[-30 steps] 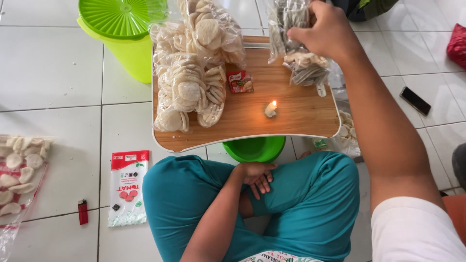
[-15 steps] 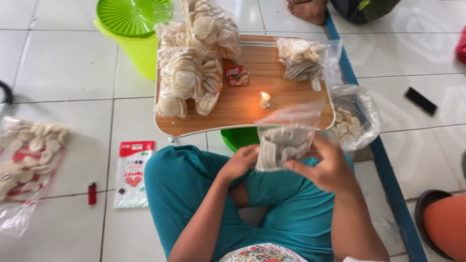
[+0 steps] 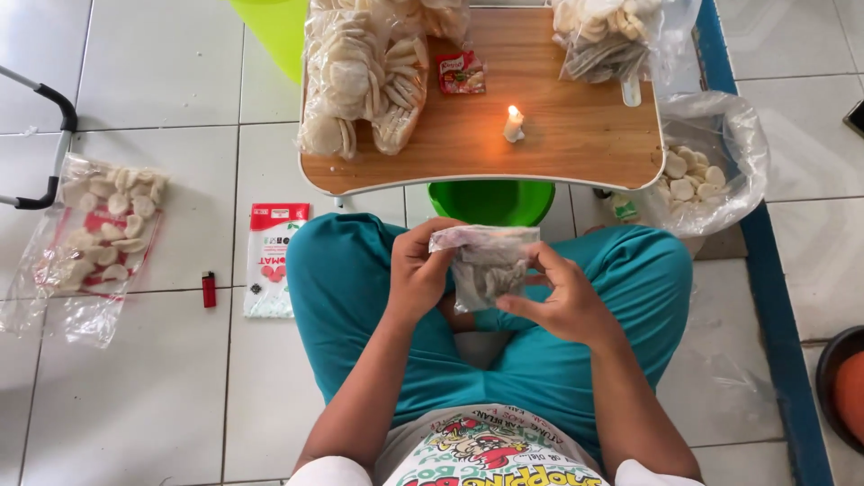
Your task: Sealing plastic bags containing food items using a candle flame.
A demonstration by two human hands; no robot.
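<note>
Nearest the camera, above the crossed legs in teal trousers, the left hand (image 3: 416, 270) and the right hand (image 3: 560, 297) both pinch a small clear plastic bag of pale round crackers (image 3: 486, 265), fingers closed on its upper edge and sides; its mouth looks not yet sealed. Just beyond the knees stands a low wooden lap table with a white rim (image 3: 576, 135), the landmark here. Under its near edge sits a green plastic bowl (image 3: 490, 200). On the table a short lit candle (image 3: 513, 124) burns at the middle, with filled cracker bags stacked at its left end (image 3: 360, 81) and another at its far right (image 3: 603, 36), so several packs appear finished. Right of the table, an open clear sack of loose crackers (image 3: 711, 162) remains to pack.
</note>
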